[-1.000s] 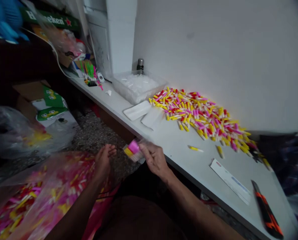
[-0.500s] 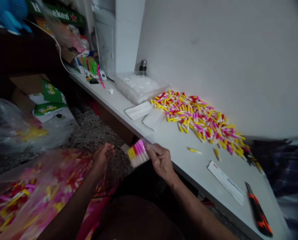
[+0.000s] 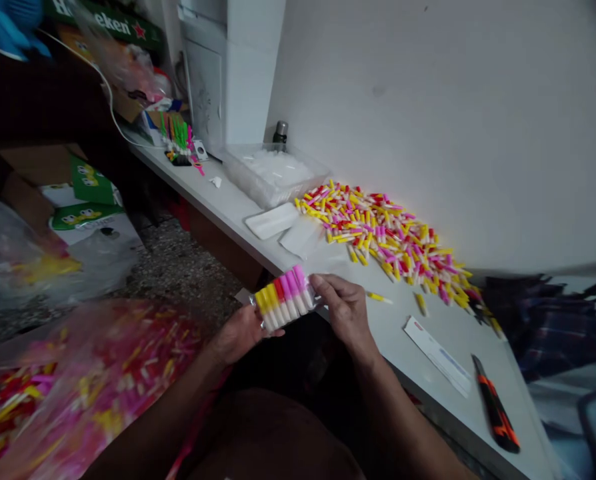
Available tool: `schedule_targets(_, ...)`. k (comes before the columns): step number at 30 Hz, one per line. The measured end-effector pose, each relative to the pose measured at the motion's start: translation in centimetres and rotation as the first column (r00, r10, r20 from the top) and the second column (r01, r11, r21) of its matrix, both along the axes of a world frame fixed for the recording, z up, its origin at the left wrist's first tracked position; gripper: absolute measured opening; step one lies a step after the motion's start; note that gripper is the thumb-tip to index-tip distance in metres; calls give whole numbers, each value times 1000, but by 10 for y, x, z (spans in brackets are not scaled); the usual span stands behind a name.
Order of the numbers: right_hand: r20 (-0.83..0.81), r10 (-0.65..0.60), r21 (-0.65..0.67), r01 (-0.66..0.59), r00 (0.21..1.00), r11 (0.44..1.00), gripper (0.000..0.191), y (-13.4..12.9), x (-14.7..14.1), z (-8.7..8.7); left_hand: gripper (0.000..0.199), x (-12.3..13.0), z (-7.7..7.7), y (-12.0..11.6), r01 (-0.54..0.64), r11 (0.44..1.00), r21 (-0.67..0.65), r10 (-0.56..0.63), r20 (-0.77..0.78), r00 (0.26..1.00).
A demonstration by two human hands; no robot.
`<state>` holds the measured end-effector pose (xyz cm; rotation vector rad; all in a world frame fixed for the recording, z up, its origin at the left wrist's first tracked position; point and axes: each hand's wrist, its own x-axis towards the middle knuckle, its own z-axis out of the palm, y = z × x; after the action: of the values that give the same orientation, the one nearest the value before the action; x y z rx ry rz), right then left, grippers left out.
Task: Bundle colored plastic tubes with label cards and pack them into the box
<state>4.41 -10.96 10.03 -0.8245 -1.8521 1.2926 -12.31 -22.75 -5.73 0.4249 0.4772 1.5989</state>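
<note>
A clear packet of small tubes [image 3: 284, 298] with yellow, red and pink caps and whitish bodies is held between my hands, over my lap near the table's front edge. My left hand [image 3: 244, 331] holds the packet's left end, with fingers under it. My right hand [image 3: 342, 303] pinches the clear wrapper at its right end. On the table [image 3: 368, 320] lies a long heap of similar tubes [image 3: 393, 233], with two loose ones in front of it.
A clear tub [image 3: 273, 175] of whitish pieces, a white tray [image 3: 271, 221] and a pouch stand left of the heap. A white packet [image 3: 438, 355] and an orange-black cutter [image 3: 495, 407] lie at the right. A large bag of tubes [image 3: 103, 380] sits lower left.
My left hand has moved right and now holds the packet's left end, where only my right hand held it before. The packet has turned flatter to the camera. The view has shifted slightly.
</note>
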Motion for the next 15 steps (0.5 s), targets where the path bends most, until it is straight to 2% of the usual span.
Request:
schedule_targets(2, -14, -37, -47, 36, 999, 998, 38, 2, 2, -10, 49, 7, 9, 3, -68, 996, -59, 66, -28, 997)
schedule_targets(4, -59, -109, -97, 103, 992, 990, 42, 4, 4, -19, 34, 13, 16, 7, -157, 980, -119, 153, -38, 987)
schedule_targets(7, -88, -202, -84, 195, 976, 977, 44, 3, 5, -29, 33, 18, 26, 13, -258, 951, -173, 261, -6, 965)
schedule_targets(11, -3, -159, 37, 159, 987, 987, 47, -1, 5, -40, 36, 23, 39, 21, -352, 912, -209, 367, 33, 930)
schedule_targets(15, -37, -246, 23, 247, 969, 969, 41, 5, 8, -38, 40, 30, 39, 26, -390, 887, -247, 393, -42, 919)
